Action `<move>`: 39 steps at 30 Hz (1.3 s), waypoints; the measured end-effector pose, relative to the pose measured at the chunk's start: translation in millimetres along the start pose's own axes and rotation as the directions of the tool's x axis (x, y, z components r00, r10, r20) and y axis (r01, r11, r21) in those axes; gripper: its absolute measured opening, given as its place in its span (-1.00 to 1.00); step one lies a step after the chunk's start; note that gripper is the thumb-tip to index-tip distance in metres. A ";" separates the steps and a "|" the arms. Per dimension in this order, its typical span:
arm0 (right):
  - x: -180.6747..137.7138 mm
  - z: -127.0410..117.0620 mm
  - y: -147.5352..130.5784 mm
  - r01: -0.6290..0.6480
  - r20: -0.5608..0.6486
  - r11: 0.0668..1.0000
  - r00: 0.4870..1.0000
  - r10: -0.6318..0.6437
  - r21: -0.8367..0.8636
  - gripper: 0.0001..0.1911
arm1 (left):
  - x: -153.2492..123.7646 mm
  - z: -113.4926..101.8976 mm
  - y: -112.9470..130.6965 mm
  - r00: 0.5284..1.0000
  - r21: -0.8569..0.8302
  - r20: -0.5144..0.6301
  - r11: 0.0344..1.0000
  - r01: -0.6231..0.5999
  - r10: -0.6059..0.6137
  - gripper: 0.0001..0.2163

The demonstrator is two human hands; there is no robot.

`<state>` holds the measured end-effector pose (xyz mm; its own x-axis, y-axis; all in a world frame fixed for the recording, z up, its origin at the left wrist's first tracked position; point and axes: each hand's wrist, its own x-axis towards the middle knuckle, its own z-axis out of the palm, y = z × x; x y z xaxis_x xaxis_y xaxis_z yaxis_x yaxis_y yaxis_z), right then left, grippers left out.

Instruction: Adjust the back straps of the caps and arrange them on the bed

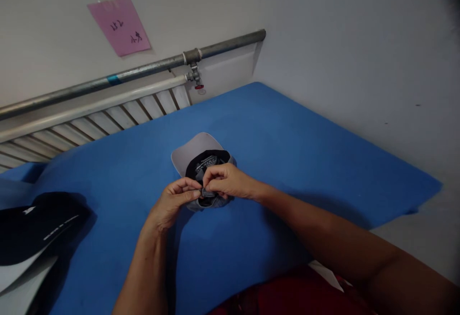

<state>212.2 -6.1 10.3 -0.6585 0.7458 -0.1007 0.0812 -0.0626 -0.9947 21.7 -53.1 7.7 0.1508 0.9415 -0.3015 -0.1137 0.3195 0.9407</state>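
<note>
A grey baseball cap [199,149] lies upside down on the blue-covered table, its brim pointing away to the upper left and its dark inside facing up. At its near edge is the back strap [208,193], with what looks like a small buckle. My left hand [177,197] pinches the strap's left part between thumb and forefinger. From the right, my right hand [227,180] is closed with its fingertips on the same strap, close beside the left fingertips. The fingers hide part of the strap and of the cap's inside.
Dark caps with pale brims [32,238] are at the left on the blue table cover [287,142]. Behind the table run a white radiator [118,118] and a metal pipe [154,68] with a red-handled valve [199,86]. A pink note [120,27] hangs on the wall.
</note>
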 end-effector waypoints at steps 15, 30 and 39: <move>1.0 -2.5 1.6 -0.010 0.108 0.997 0.994 0.002 0.074 -0.95 | -0.9 0.8 -0.7 0.999 0.059 0.032 0.998 -0.001 -0.001 -0.87; 0.2 -3.5 -7.2 -0.166 0.187 0.975 0.973 0.138 0.145 -0.85 | -5.0 5.9 3.1 0.999 0.167 0.046 0.986 -0.013 0.005 -0.90; 3.0 -2.8 0.9 -0.105 0.122 0.978 0.989 0.084 0.180 -0.85 | -6.1 5.2 3.1 0.999 0.186 0.039 0.982 0.000 -0.007 -0.88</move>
<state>212.4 -2.1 9.1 -0.7355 0.6517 -0.1851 0.0140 -0.2585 -0.9659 25.5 -58.4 13.3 0.1897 0.9342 -0.3022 0.0713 0.2939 0.9532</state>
